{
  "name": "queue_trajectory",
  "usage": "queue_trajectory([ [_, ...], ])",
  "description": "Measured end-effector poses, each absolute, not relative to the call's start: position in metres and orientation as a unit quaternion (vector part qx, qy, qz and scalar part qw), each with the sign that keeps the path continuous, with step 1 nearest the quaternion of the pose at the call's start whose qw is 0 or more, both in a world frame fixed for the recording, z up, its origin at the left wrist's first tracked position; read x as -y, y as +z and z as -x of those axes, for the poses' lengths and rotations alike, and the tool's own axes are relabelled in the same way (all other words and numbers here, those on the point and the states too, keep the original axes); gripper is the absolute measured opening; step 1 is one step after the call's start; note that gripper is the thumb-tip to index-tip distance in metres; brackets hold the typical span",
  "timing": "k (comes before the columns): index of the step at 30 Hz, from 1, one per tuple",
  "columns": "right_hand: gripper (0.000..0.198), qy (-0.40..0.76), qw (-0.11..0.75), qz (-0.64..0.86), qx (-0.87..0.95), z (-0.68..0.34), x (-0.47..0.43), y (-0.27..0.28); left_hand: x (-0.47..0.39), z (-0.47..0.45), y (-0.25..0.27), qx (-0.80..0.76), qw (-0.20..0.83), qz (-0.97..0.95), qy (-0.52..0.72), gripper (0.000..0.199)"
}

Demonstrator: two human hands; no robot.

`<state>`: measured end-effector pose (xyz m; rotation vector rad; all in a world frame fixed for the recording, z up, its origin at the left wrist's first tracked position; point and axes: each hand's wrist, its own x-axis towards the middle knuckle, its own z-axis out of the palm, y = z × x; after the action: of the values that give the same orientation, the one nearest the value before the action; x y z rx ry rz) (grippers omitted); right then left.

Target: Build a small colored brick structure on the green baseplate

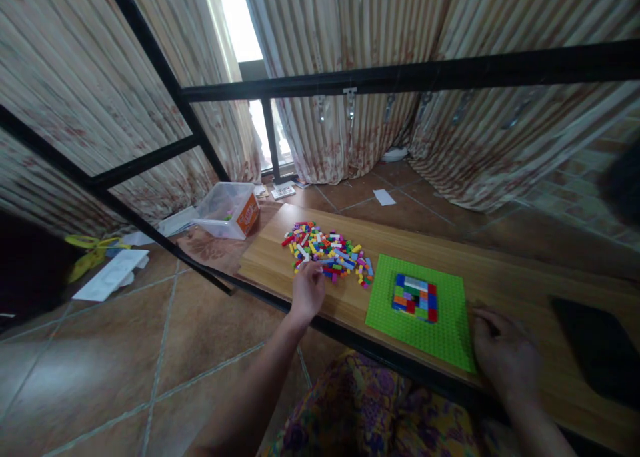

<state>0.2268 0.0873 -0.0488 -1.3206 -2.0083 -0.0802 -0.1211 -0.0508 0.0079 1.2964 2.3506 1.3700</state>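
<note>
Daylight blazes white through the window [239,18] between the curtains [350,37], blown out. The room is dim, soft, and edges bend wide.

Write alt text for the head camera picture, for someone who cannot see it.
A person's left hand reaches into a heap of small multicoloured plastic building bricks on a long wooden plank table, while the right hand rests at the edge of a flat green plastic baseplate bearing a small patch of mixed-colour bricks. Striped curtains hang behind.

Scattered heap of small multicoloured bricks [330,251] on wooden table; green baseplate [425,313] beside, bricks partly filling centre
</note>
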Motion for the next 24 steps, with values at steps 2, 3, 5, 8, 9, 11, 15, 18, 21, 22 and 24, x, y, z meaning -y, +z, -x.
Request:
queue_trajectory([
  [2, 0.030, -0.035, 0.360, 0.512, 0.779, -0.227, -0.088, -0.050, 0.052, 0.137, 0.007, -0.798, 0.032, -0.437, 0.415, 0.025],
  [3, 0.030, -0.035, 0.363, 0.512, 0.778, -0.227, -0.088, -0.050, 0.051, 0.143, 0.007, -0.804, 0.011, -0.451, 0.388, 0.025],
  [5, 0.030, -0.037, 0.368, 0.510, 0.777, -0.227, -0.087, -0.050, 0.047, 0.150, 0.008, -0.812, -0.025, -0.479, 0.331, 0.026],
  [8, 0.030, -0.037, 0.371, 0.511, 0.775, -0.226, -0.086, -0.049, 0.043, 0.155, 0.008, -0.817, -0.048, -0.505, 0.275, 0.025],
  [9, 0.030, -0.036, 0.370, 0.513, 0.774, -0.226, -0.086, -0.048, 0.042, 0.155, 0.007, -0.817, -0.048, -0.510, 0.266, 0.024],
  [11, 0.030, -0.030, 0.369, 0.517, 0.772, -0.226, -0.085, -0.047, 0.040, 0.156, 0.006, -0.814, -0.047, -0.519, 0.258, 0.020],
  [15, 0.029, -0.020, 0.362, 0.522, 0.772, -0.226, -0.084, -0.046, 0.039, 0.157, 0.002, -0.810, -0.048, -0.524, 0.261, 0.018],
  [18, 0.029, -0.018, 0.359, 0.526, 0.771, -0.226, -0.084, -0.045, 0.036, 0.155, -0.001, -0.809, -0.052, -0.520, 0.269, 0.021],
  [21, 0.030, -0.022, 0.359, 0.524, 0.772, -0.225, -0.083, -0.044, 0.033, 0.151, -0.001, -0.807, -0.062, -0.519, 0.275, 0.024],
  [22, 0.031, -0.022, 0.359, 0.522, 0.773, -0.225, -0.083, -0.044, 0.032, 0.149, 0.000, -0.807, -0.068, -0.519, 0.275, 0.025],
  [24, 0.032, -0.021, 0.358, 0.521, 0.774, -0.225, -0.083, -0.043, 0.029, 0.147, 0.003, -0.808, -0.076, -0.518, 0.270, 0.027],
])
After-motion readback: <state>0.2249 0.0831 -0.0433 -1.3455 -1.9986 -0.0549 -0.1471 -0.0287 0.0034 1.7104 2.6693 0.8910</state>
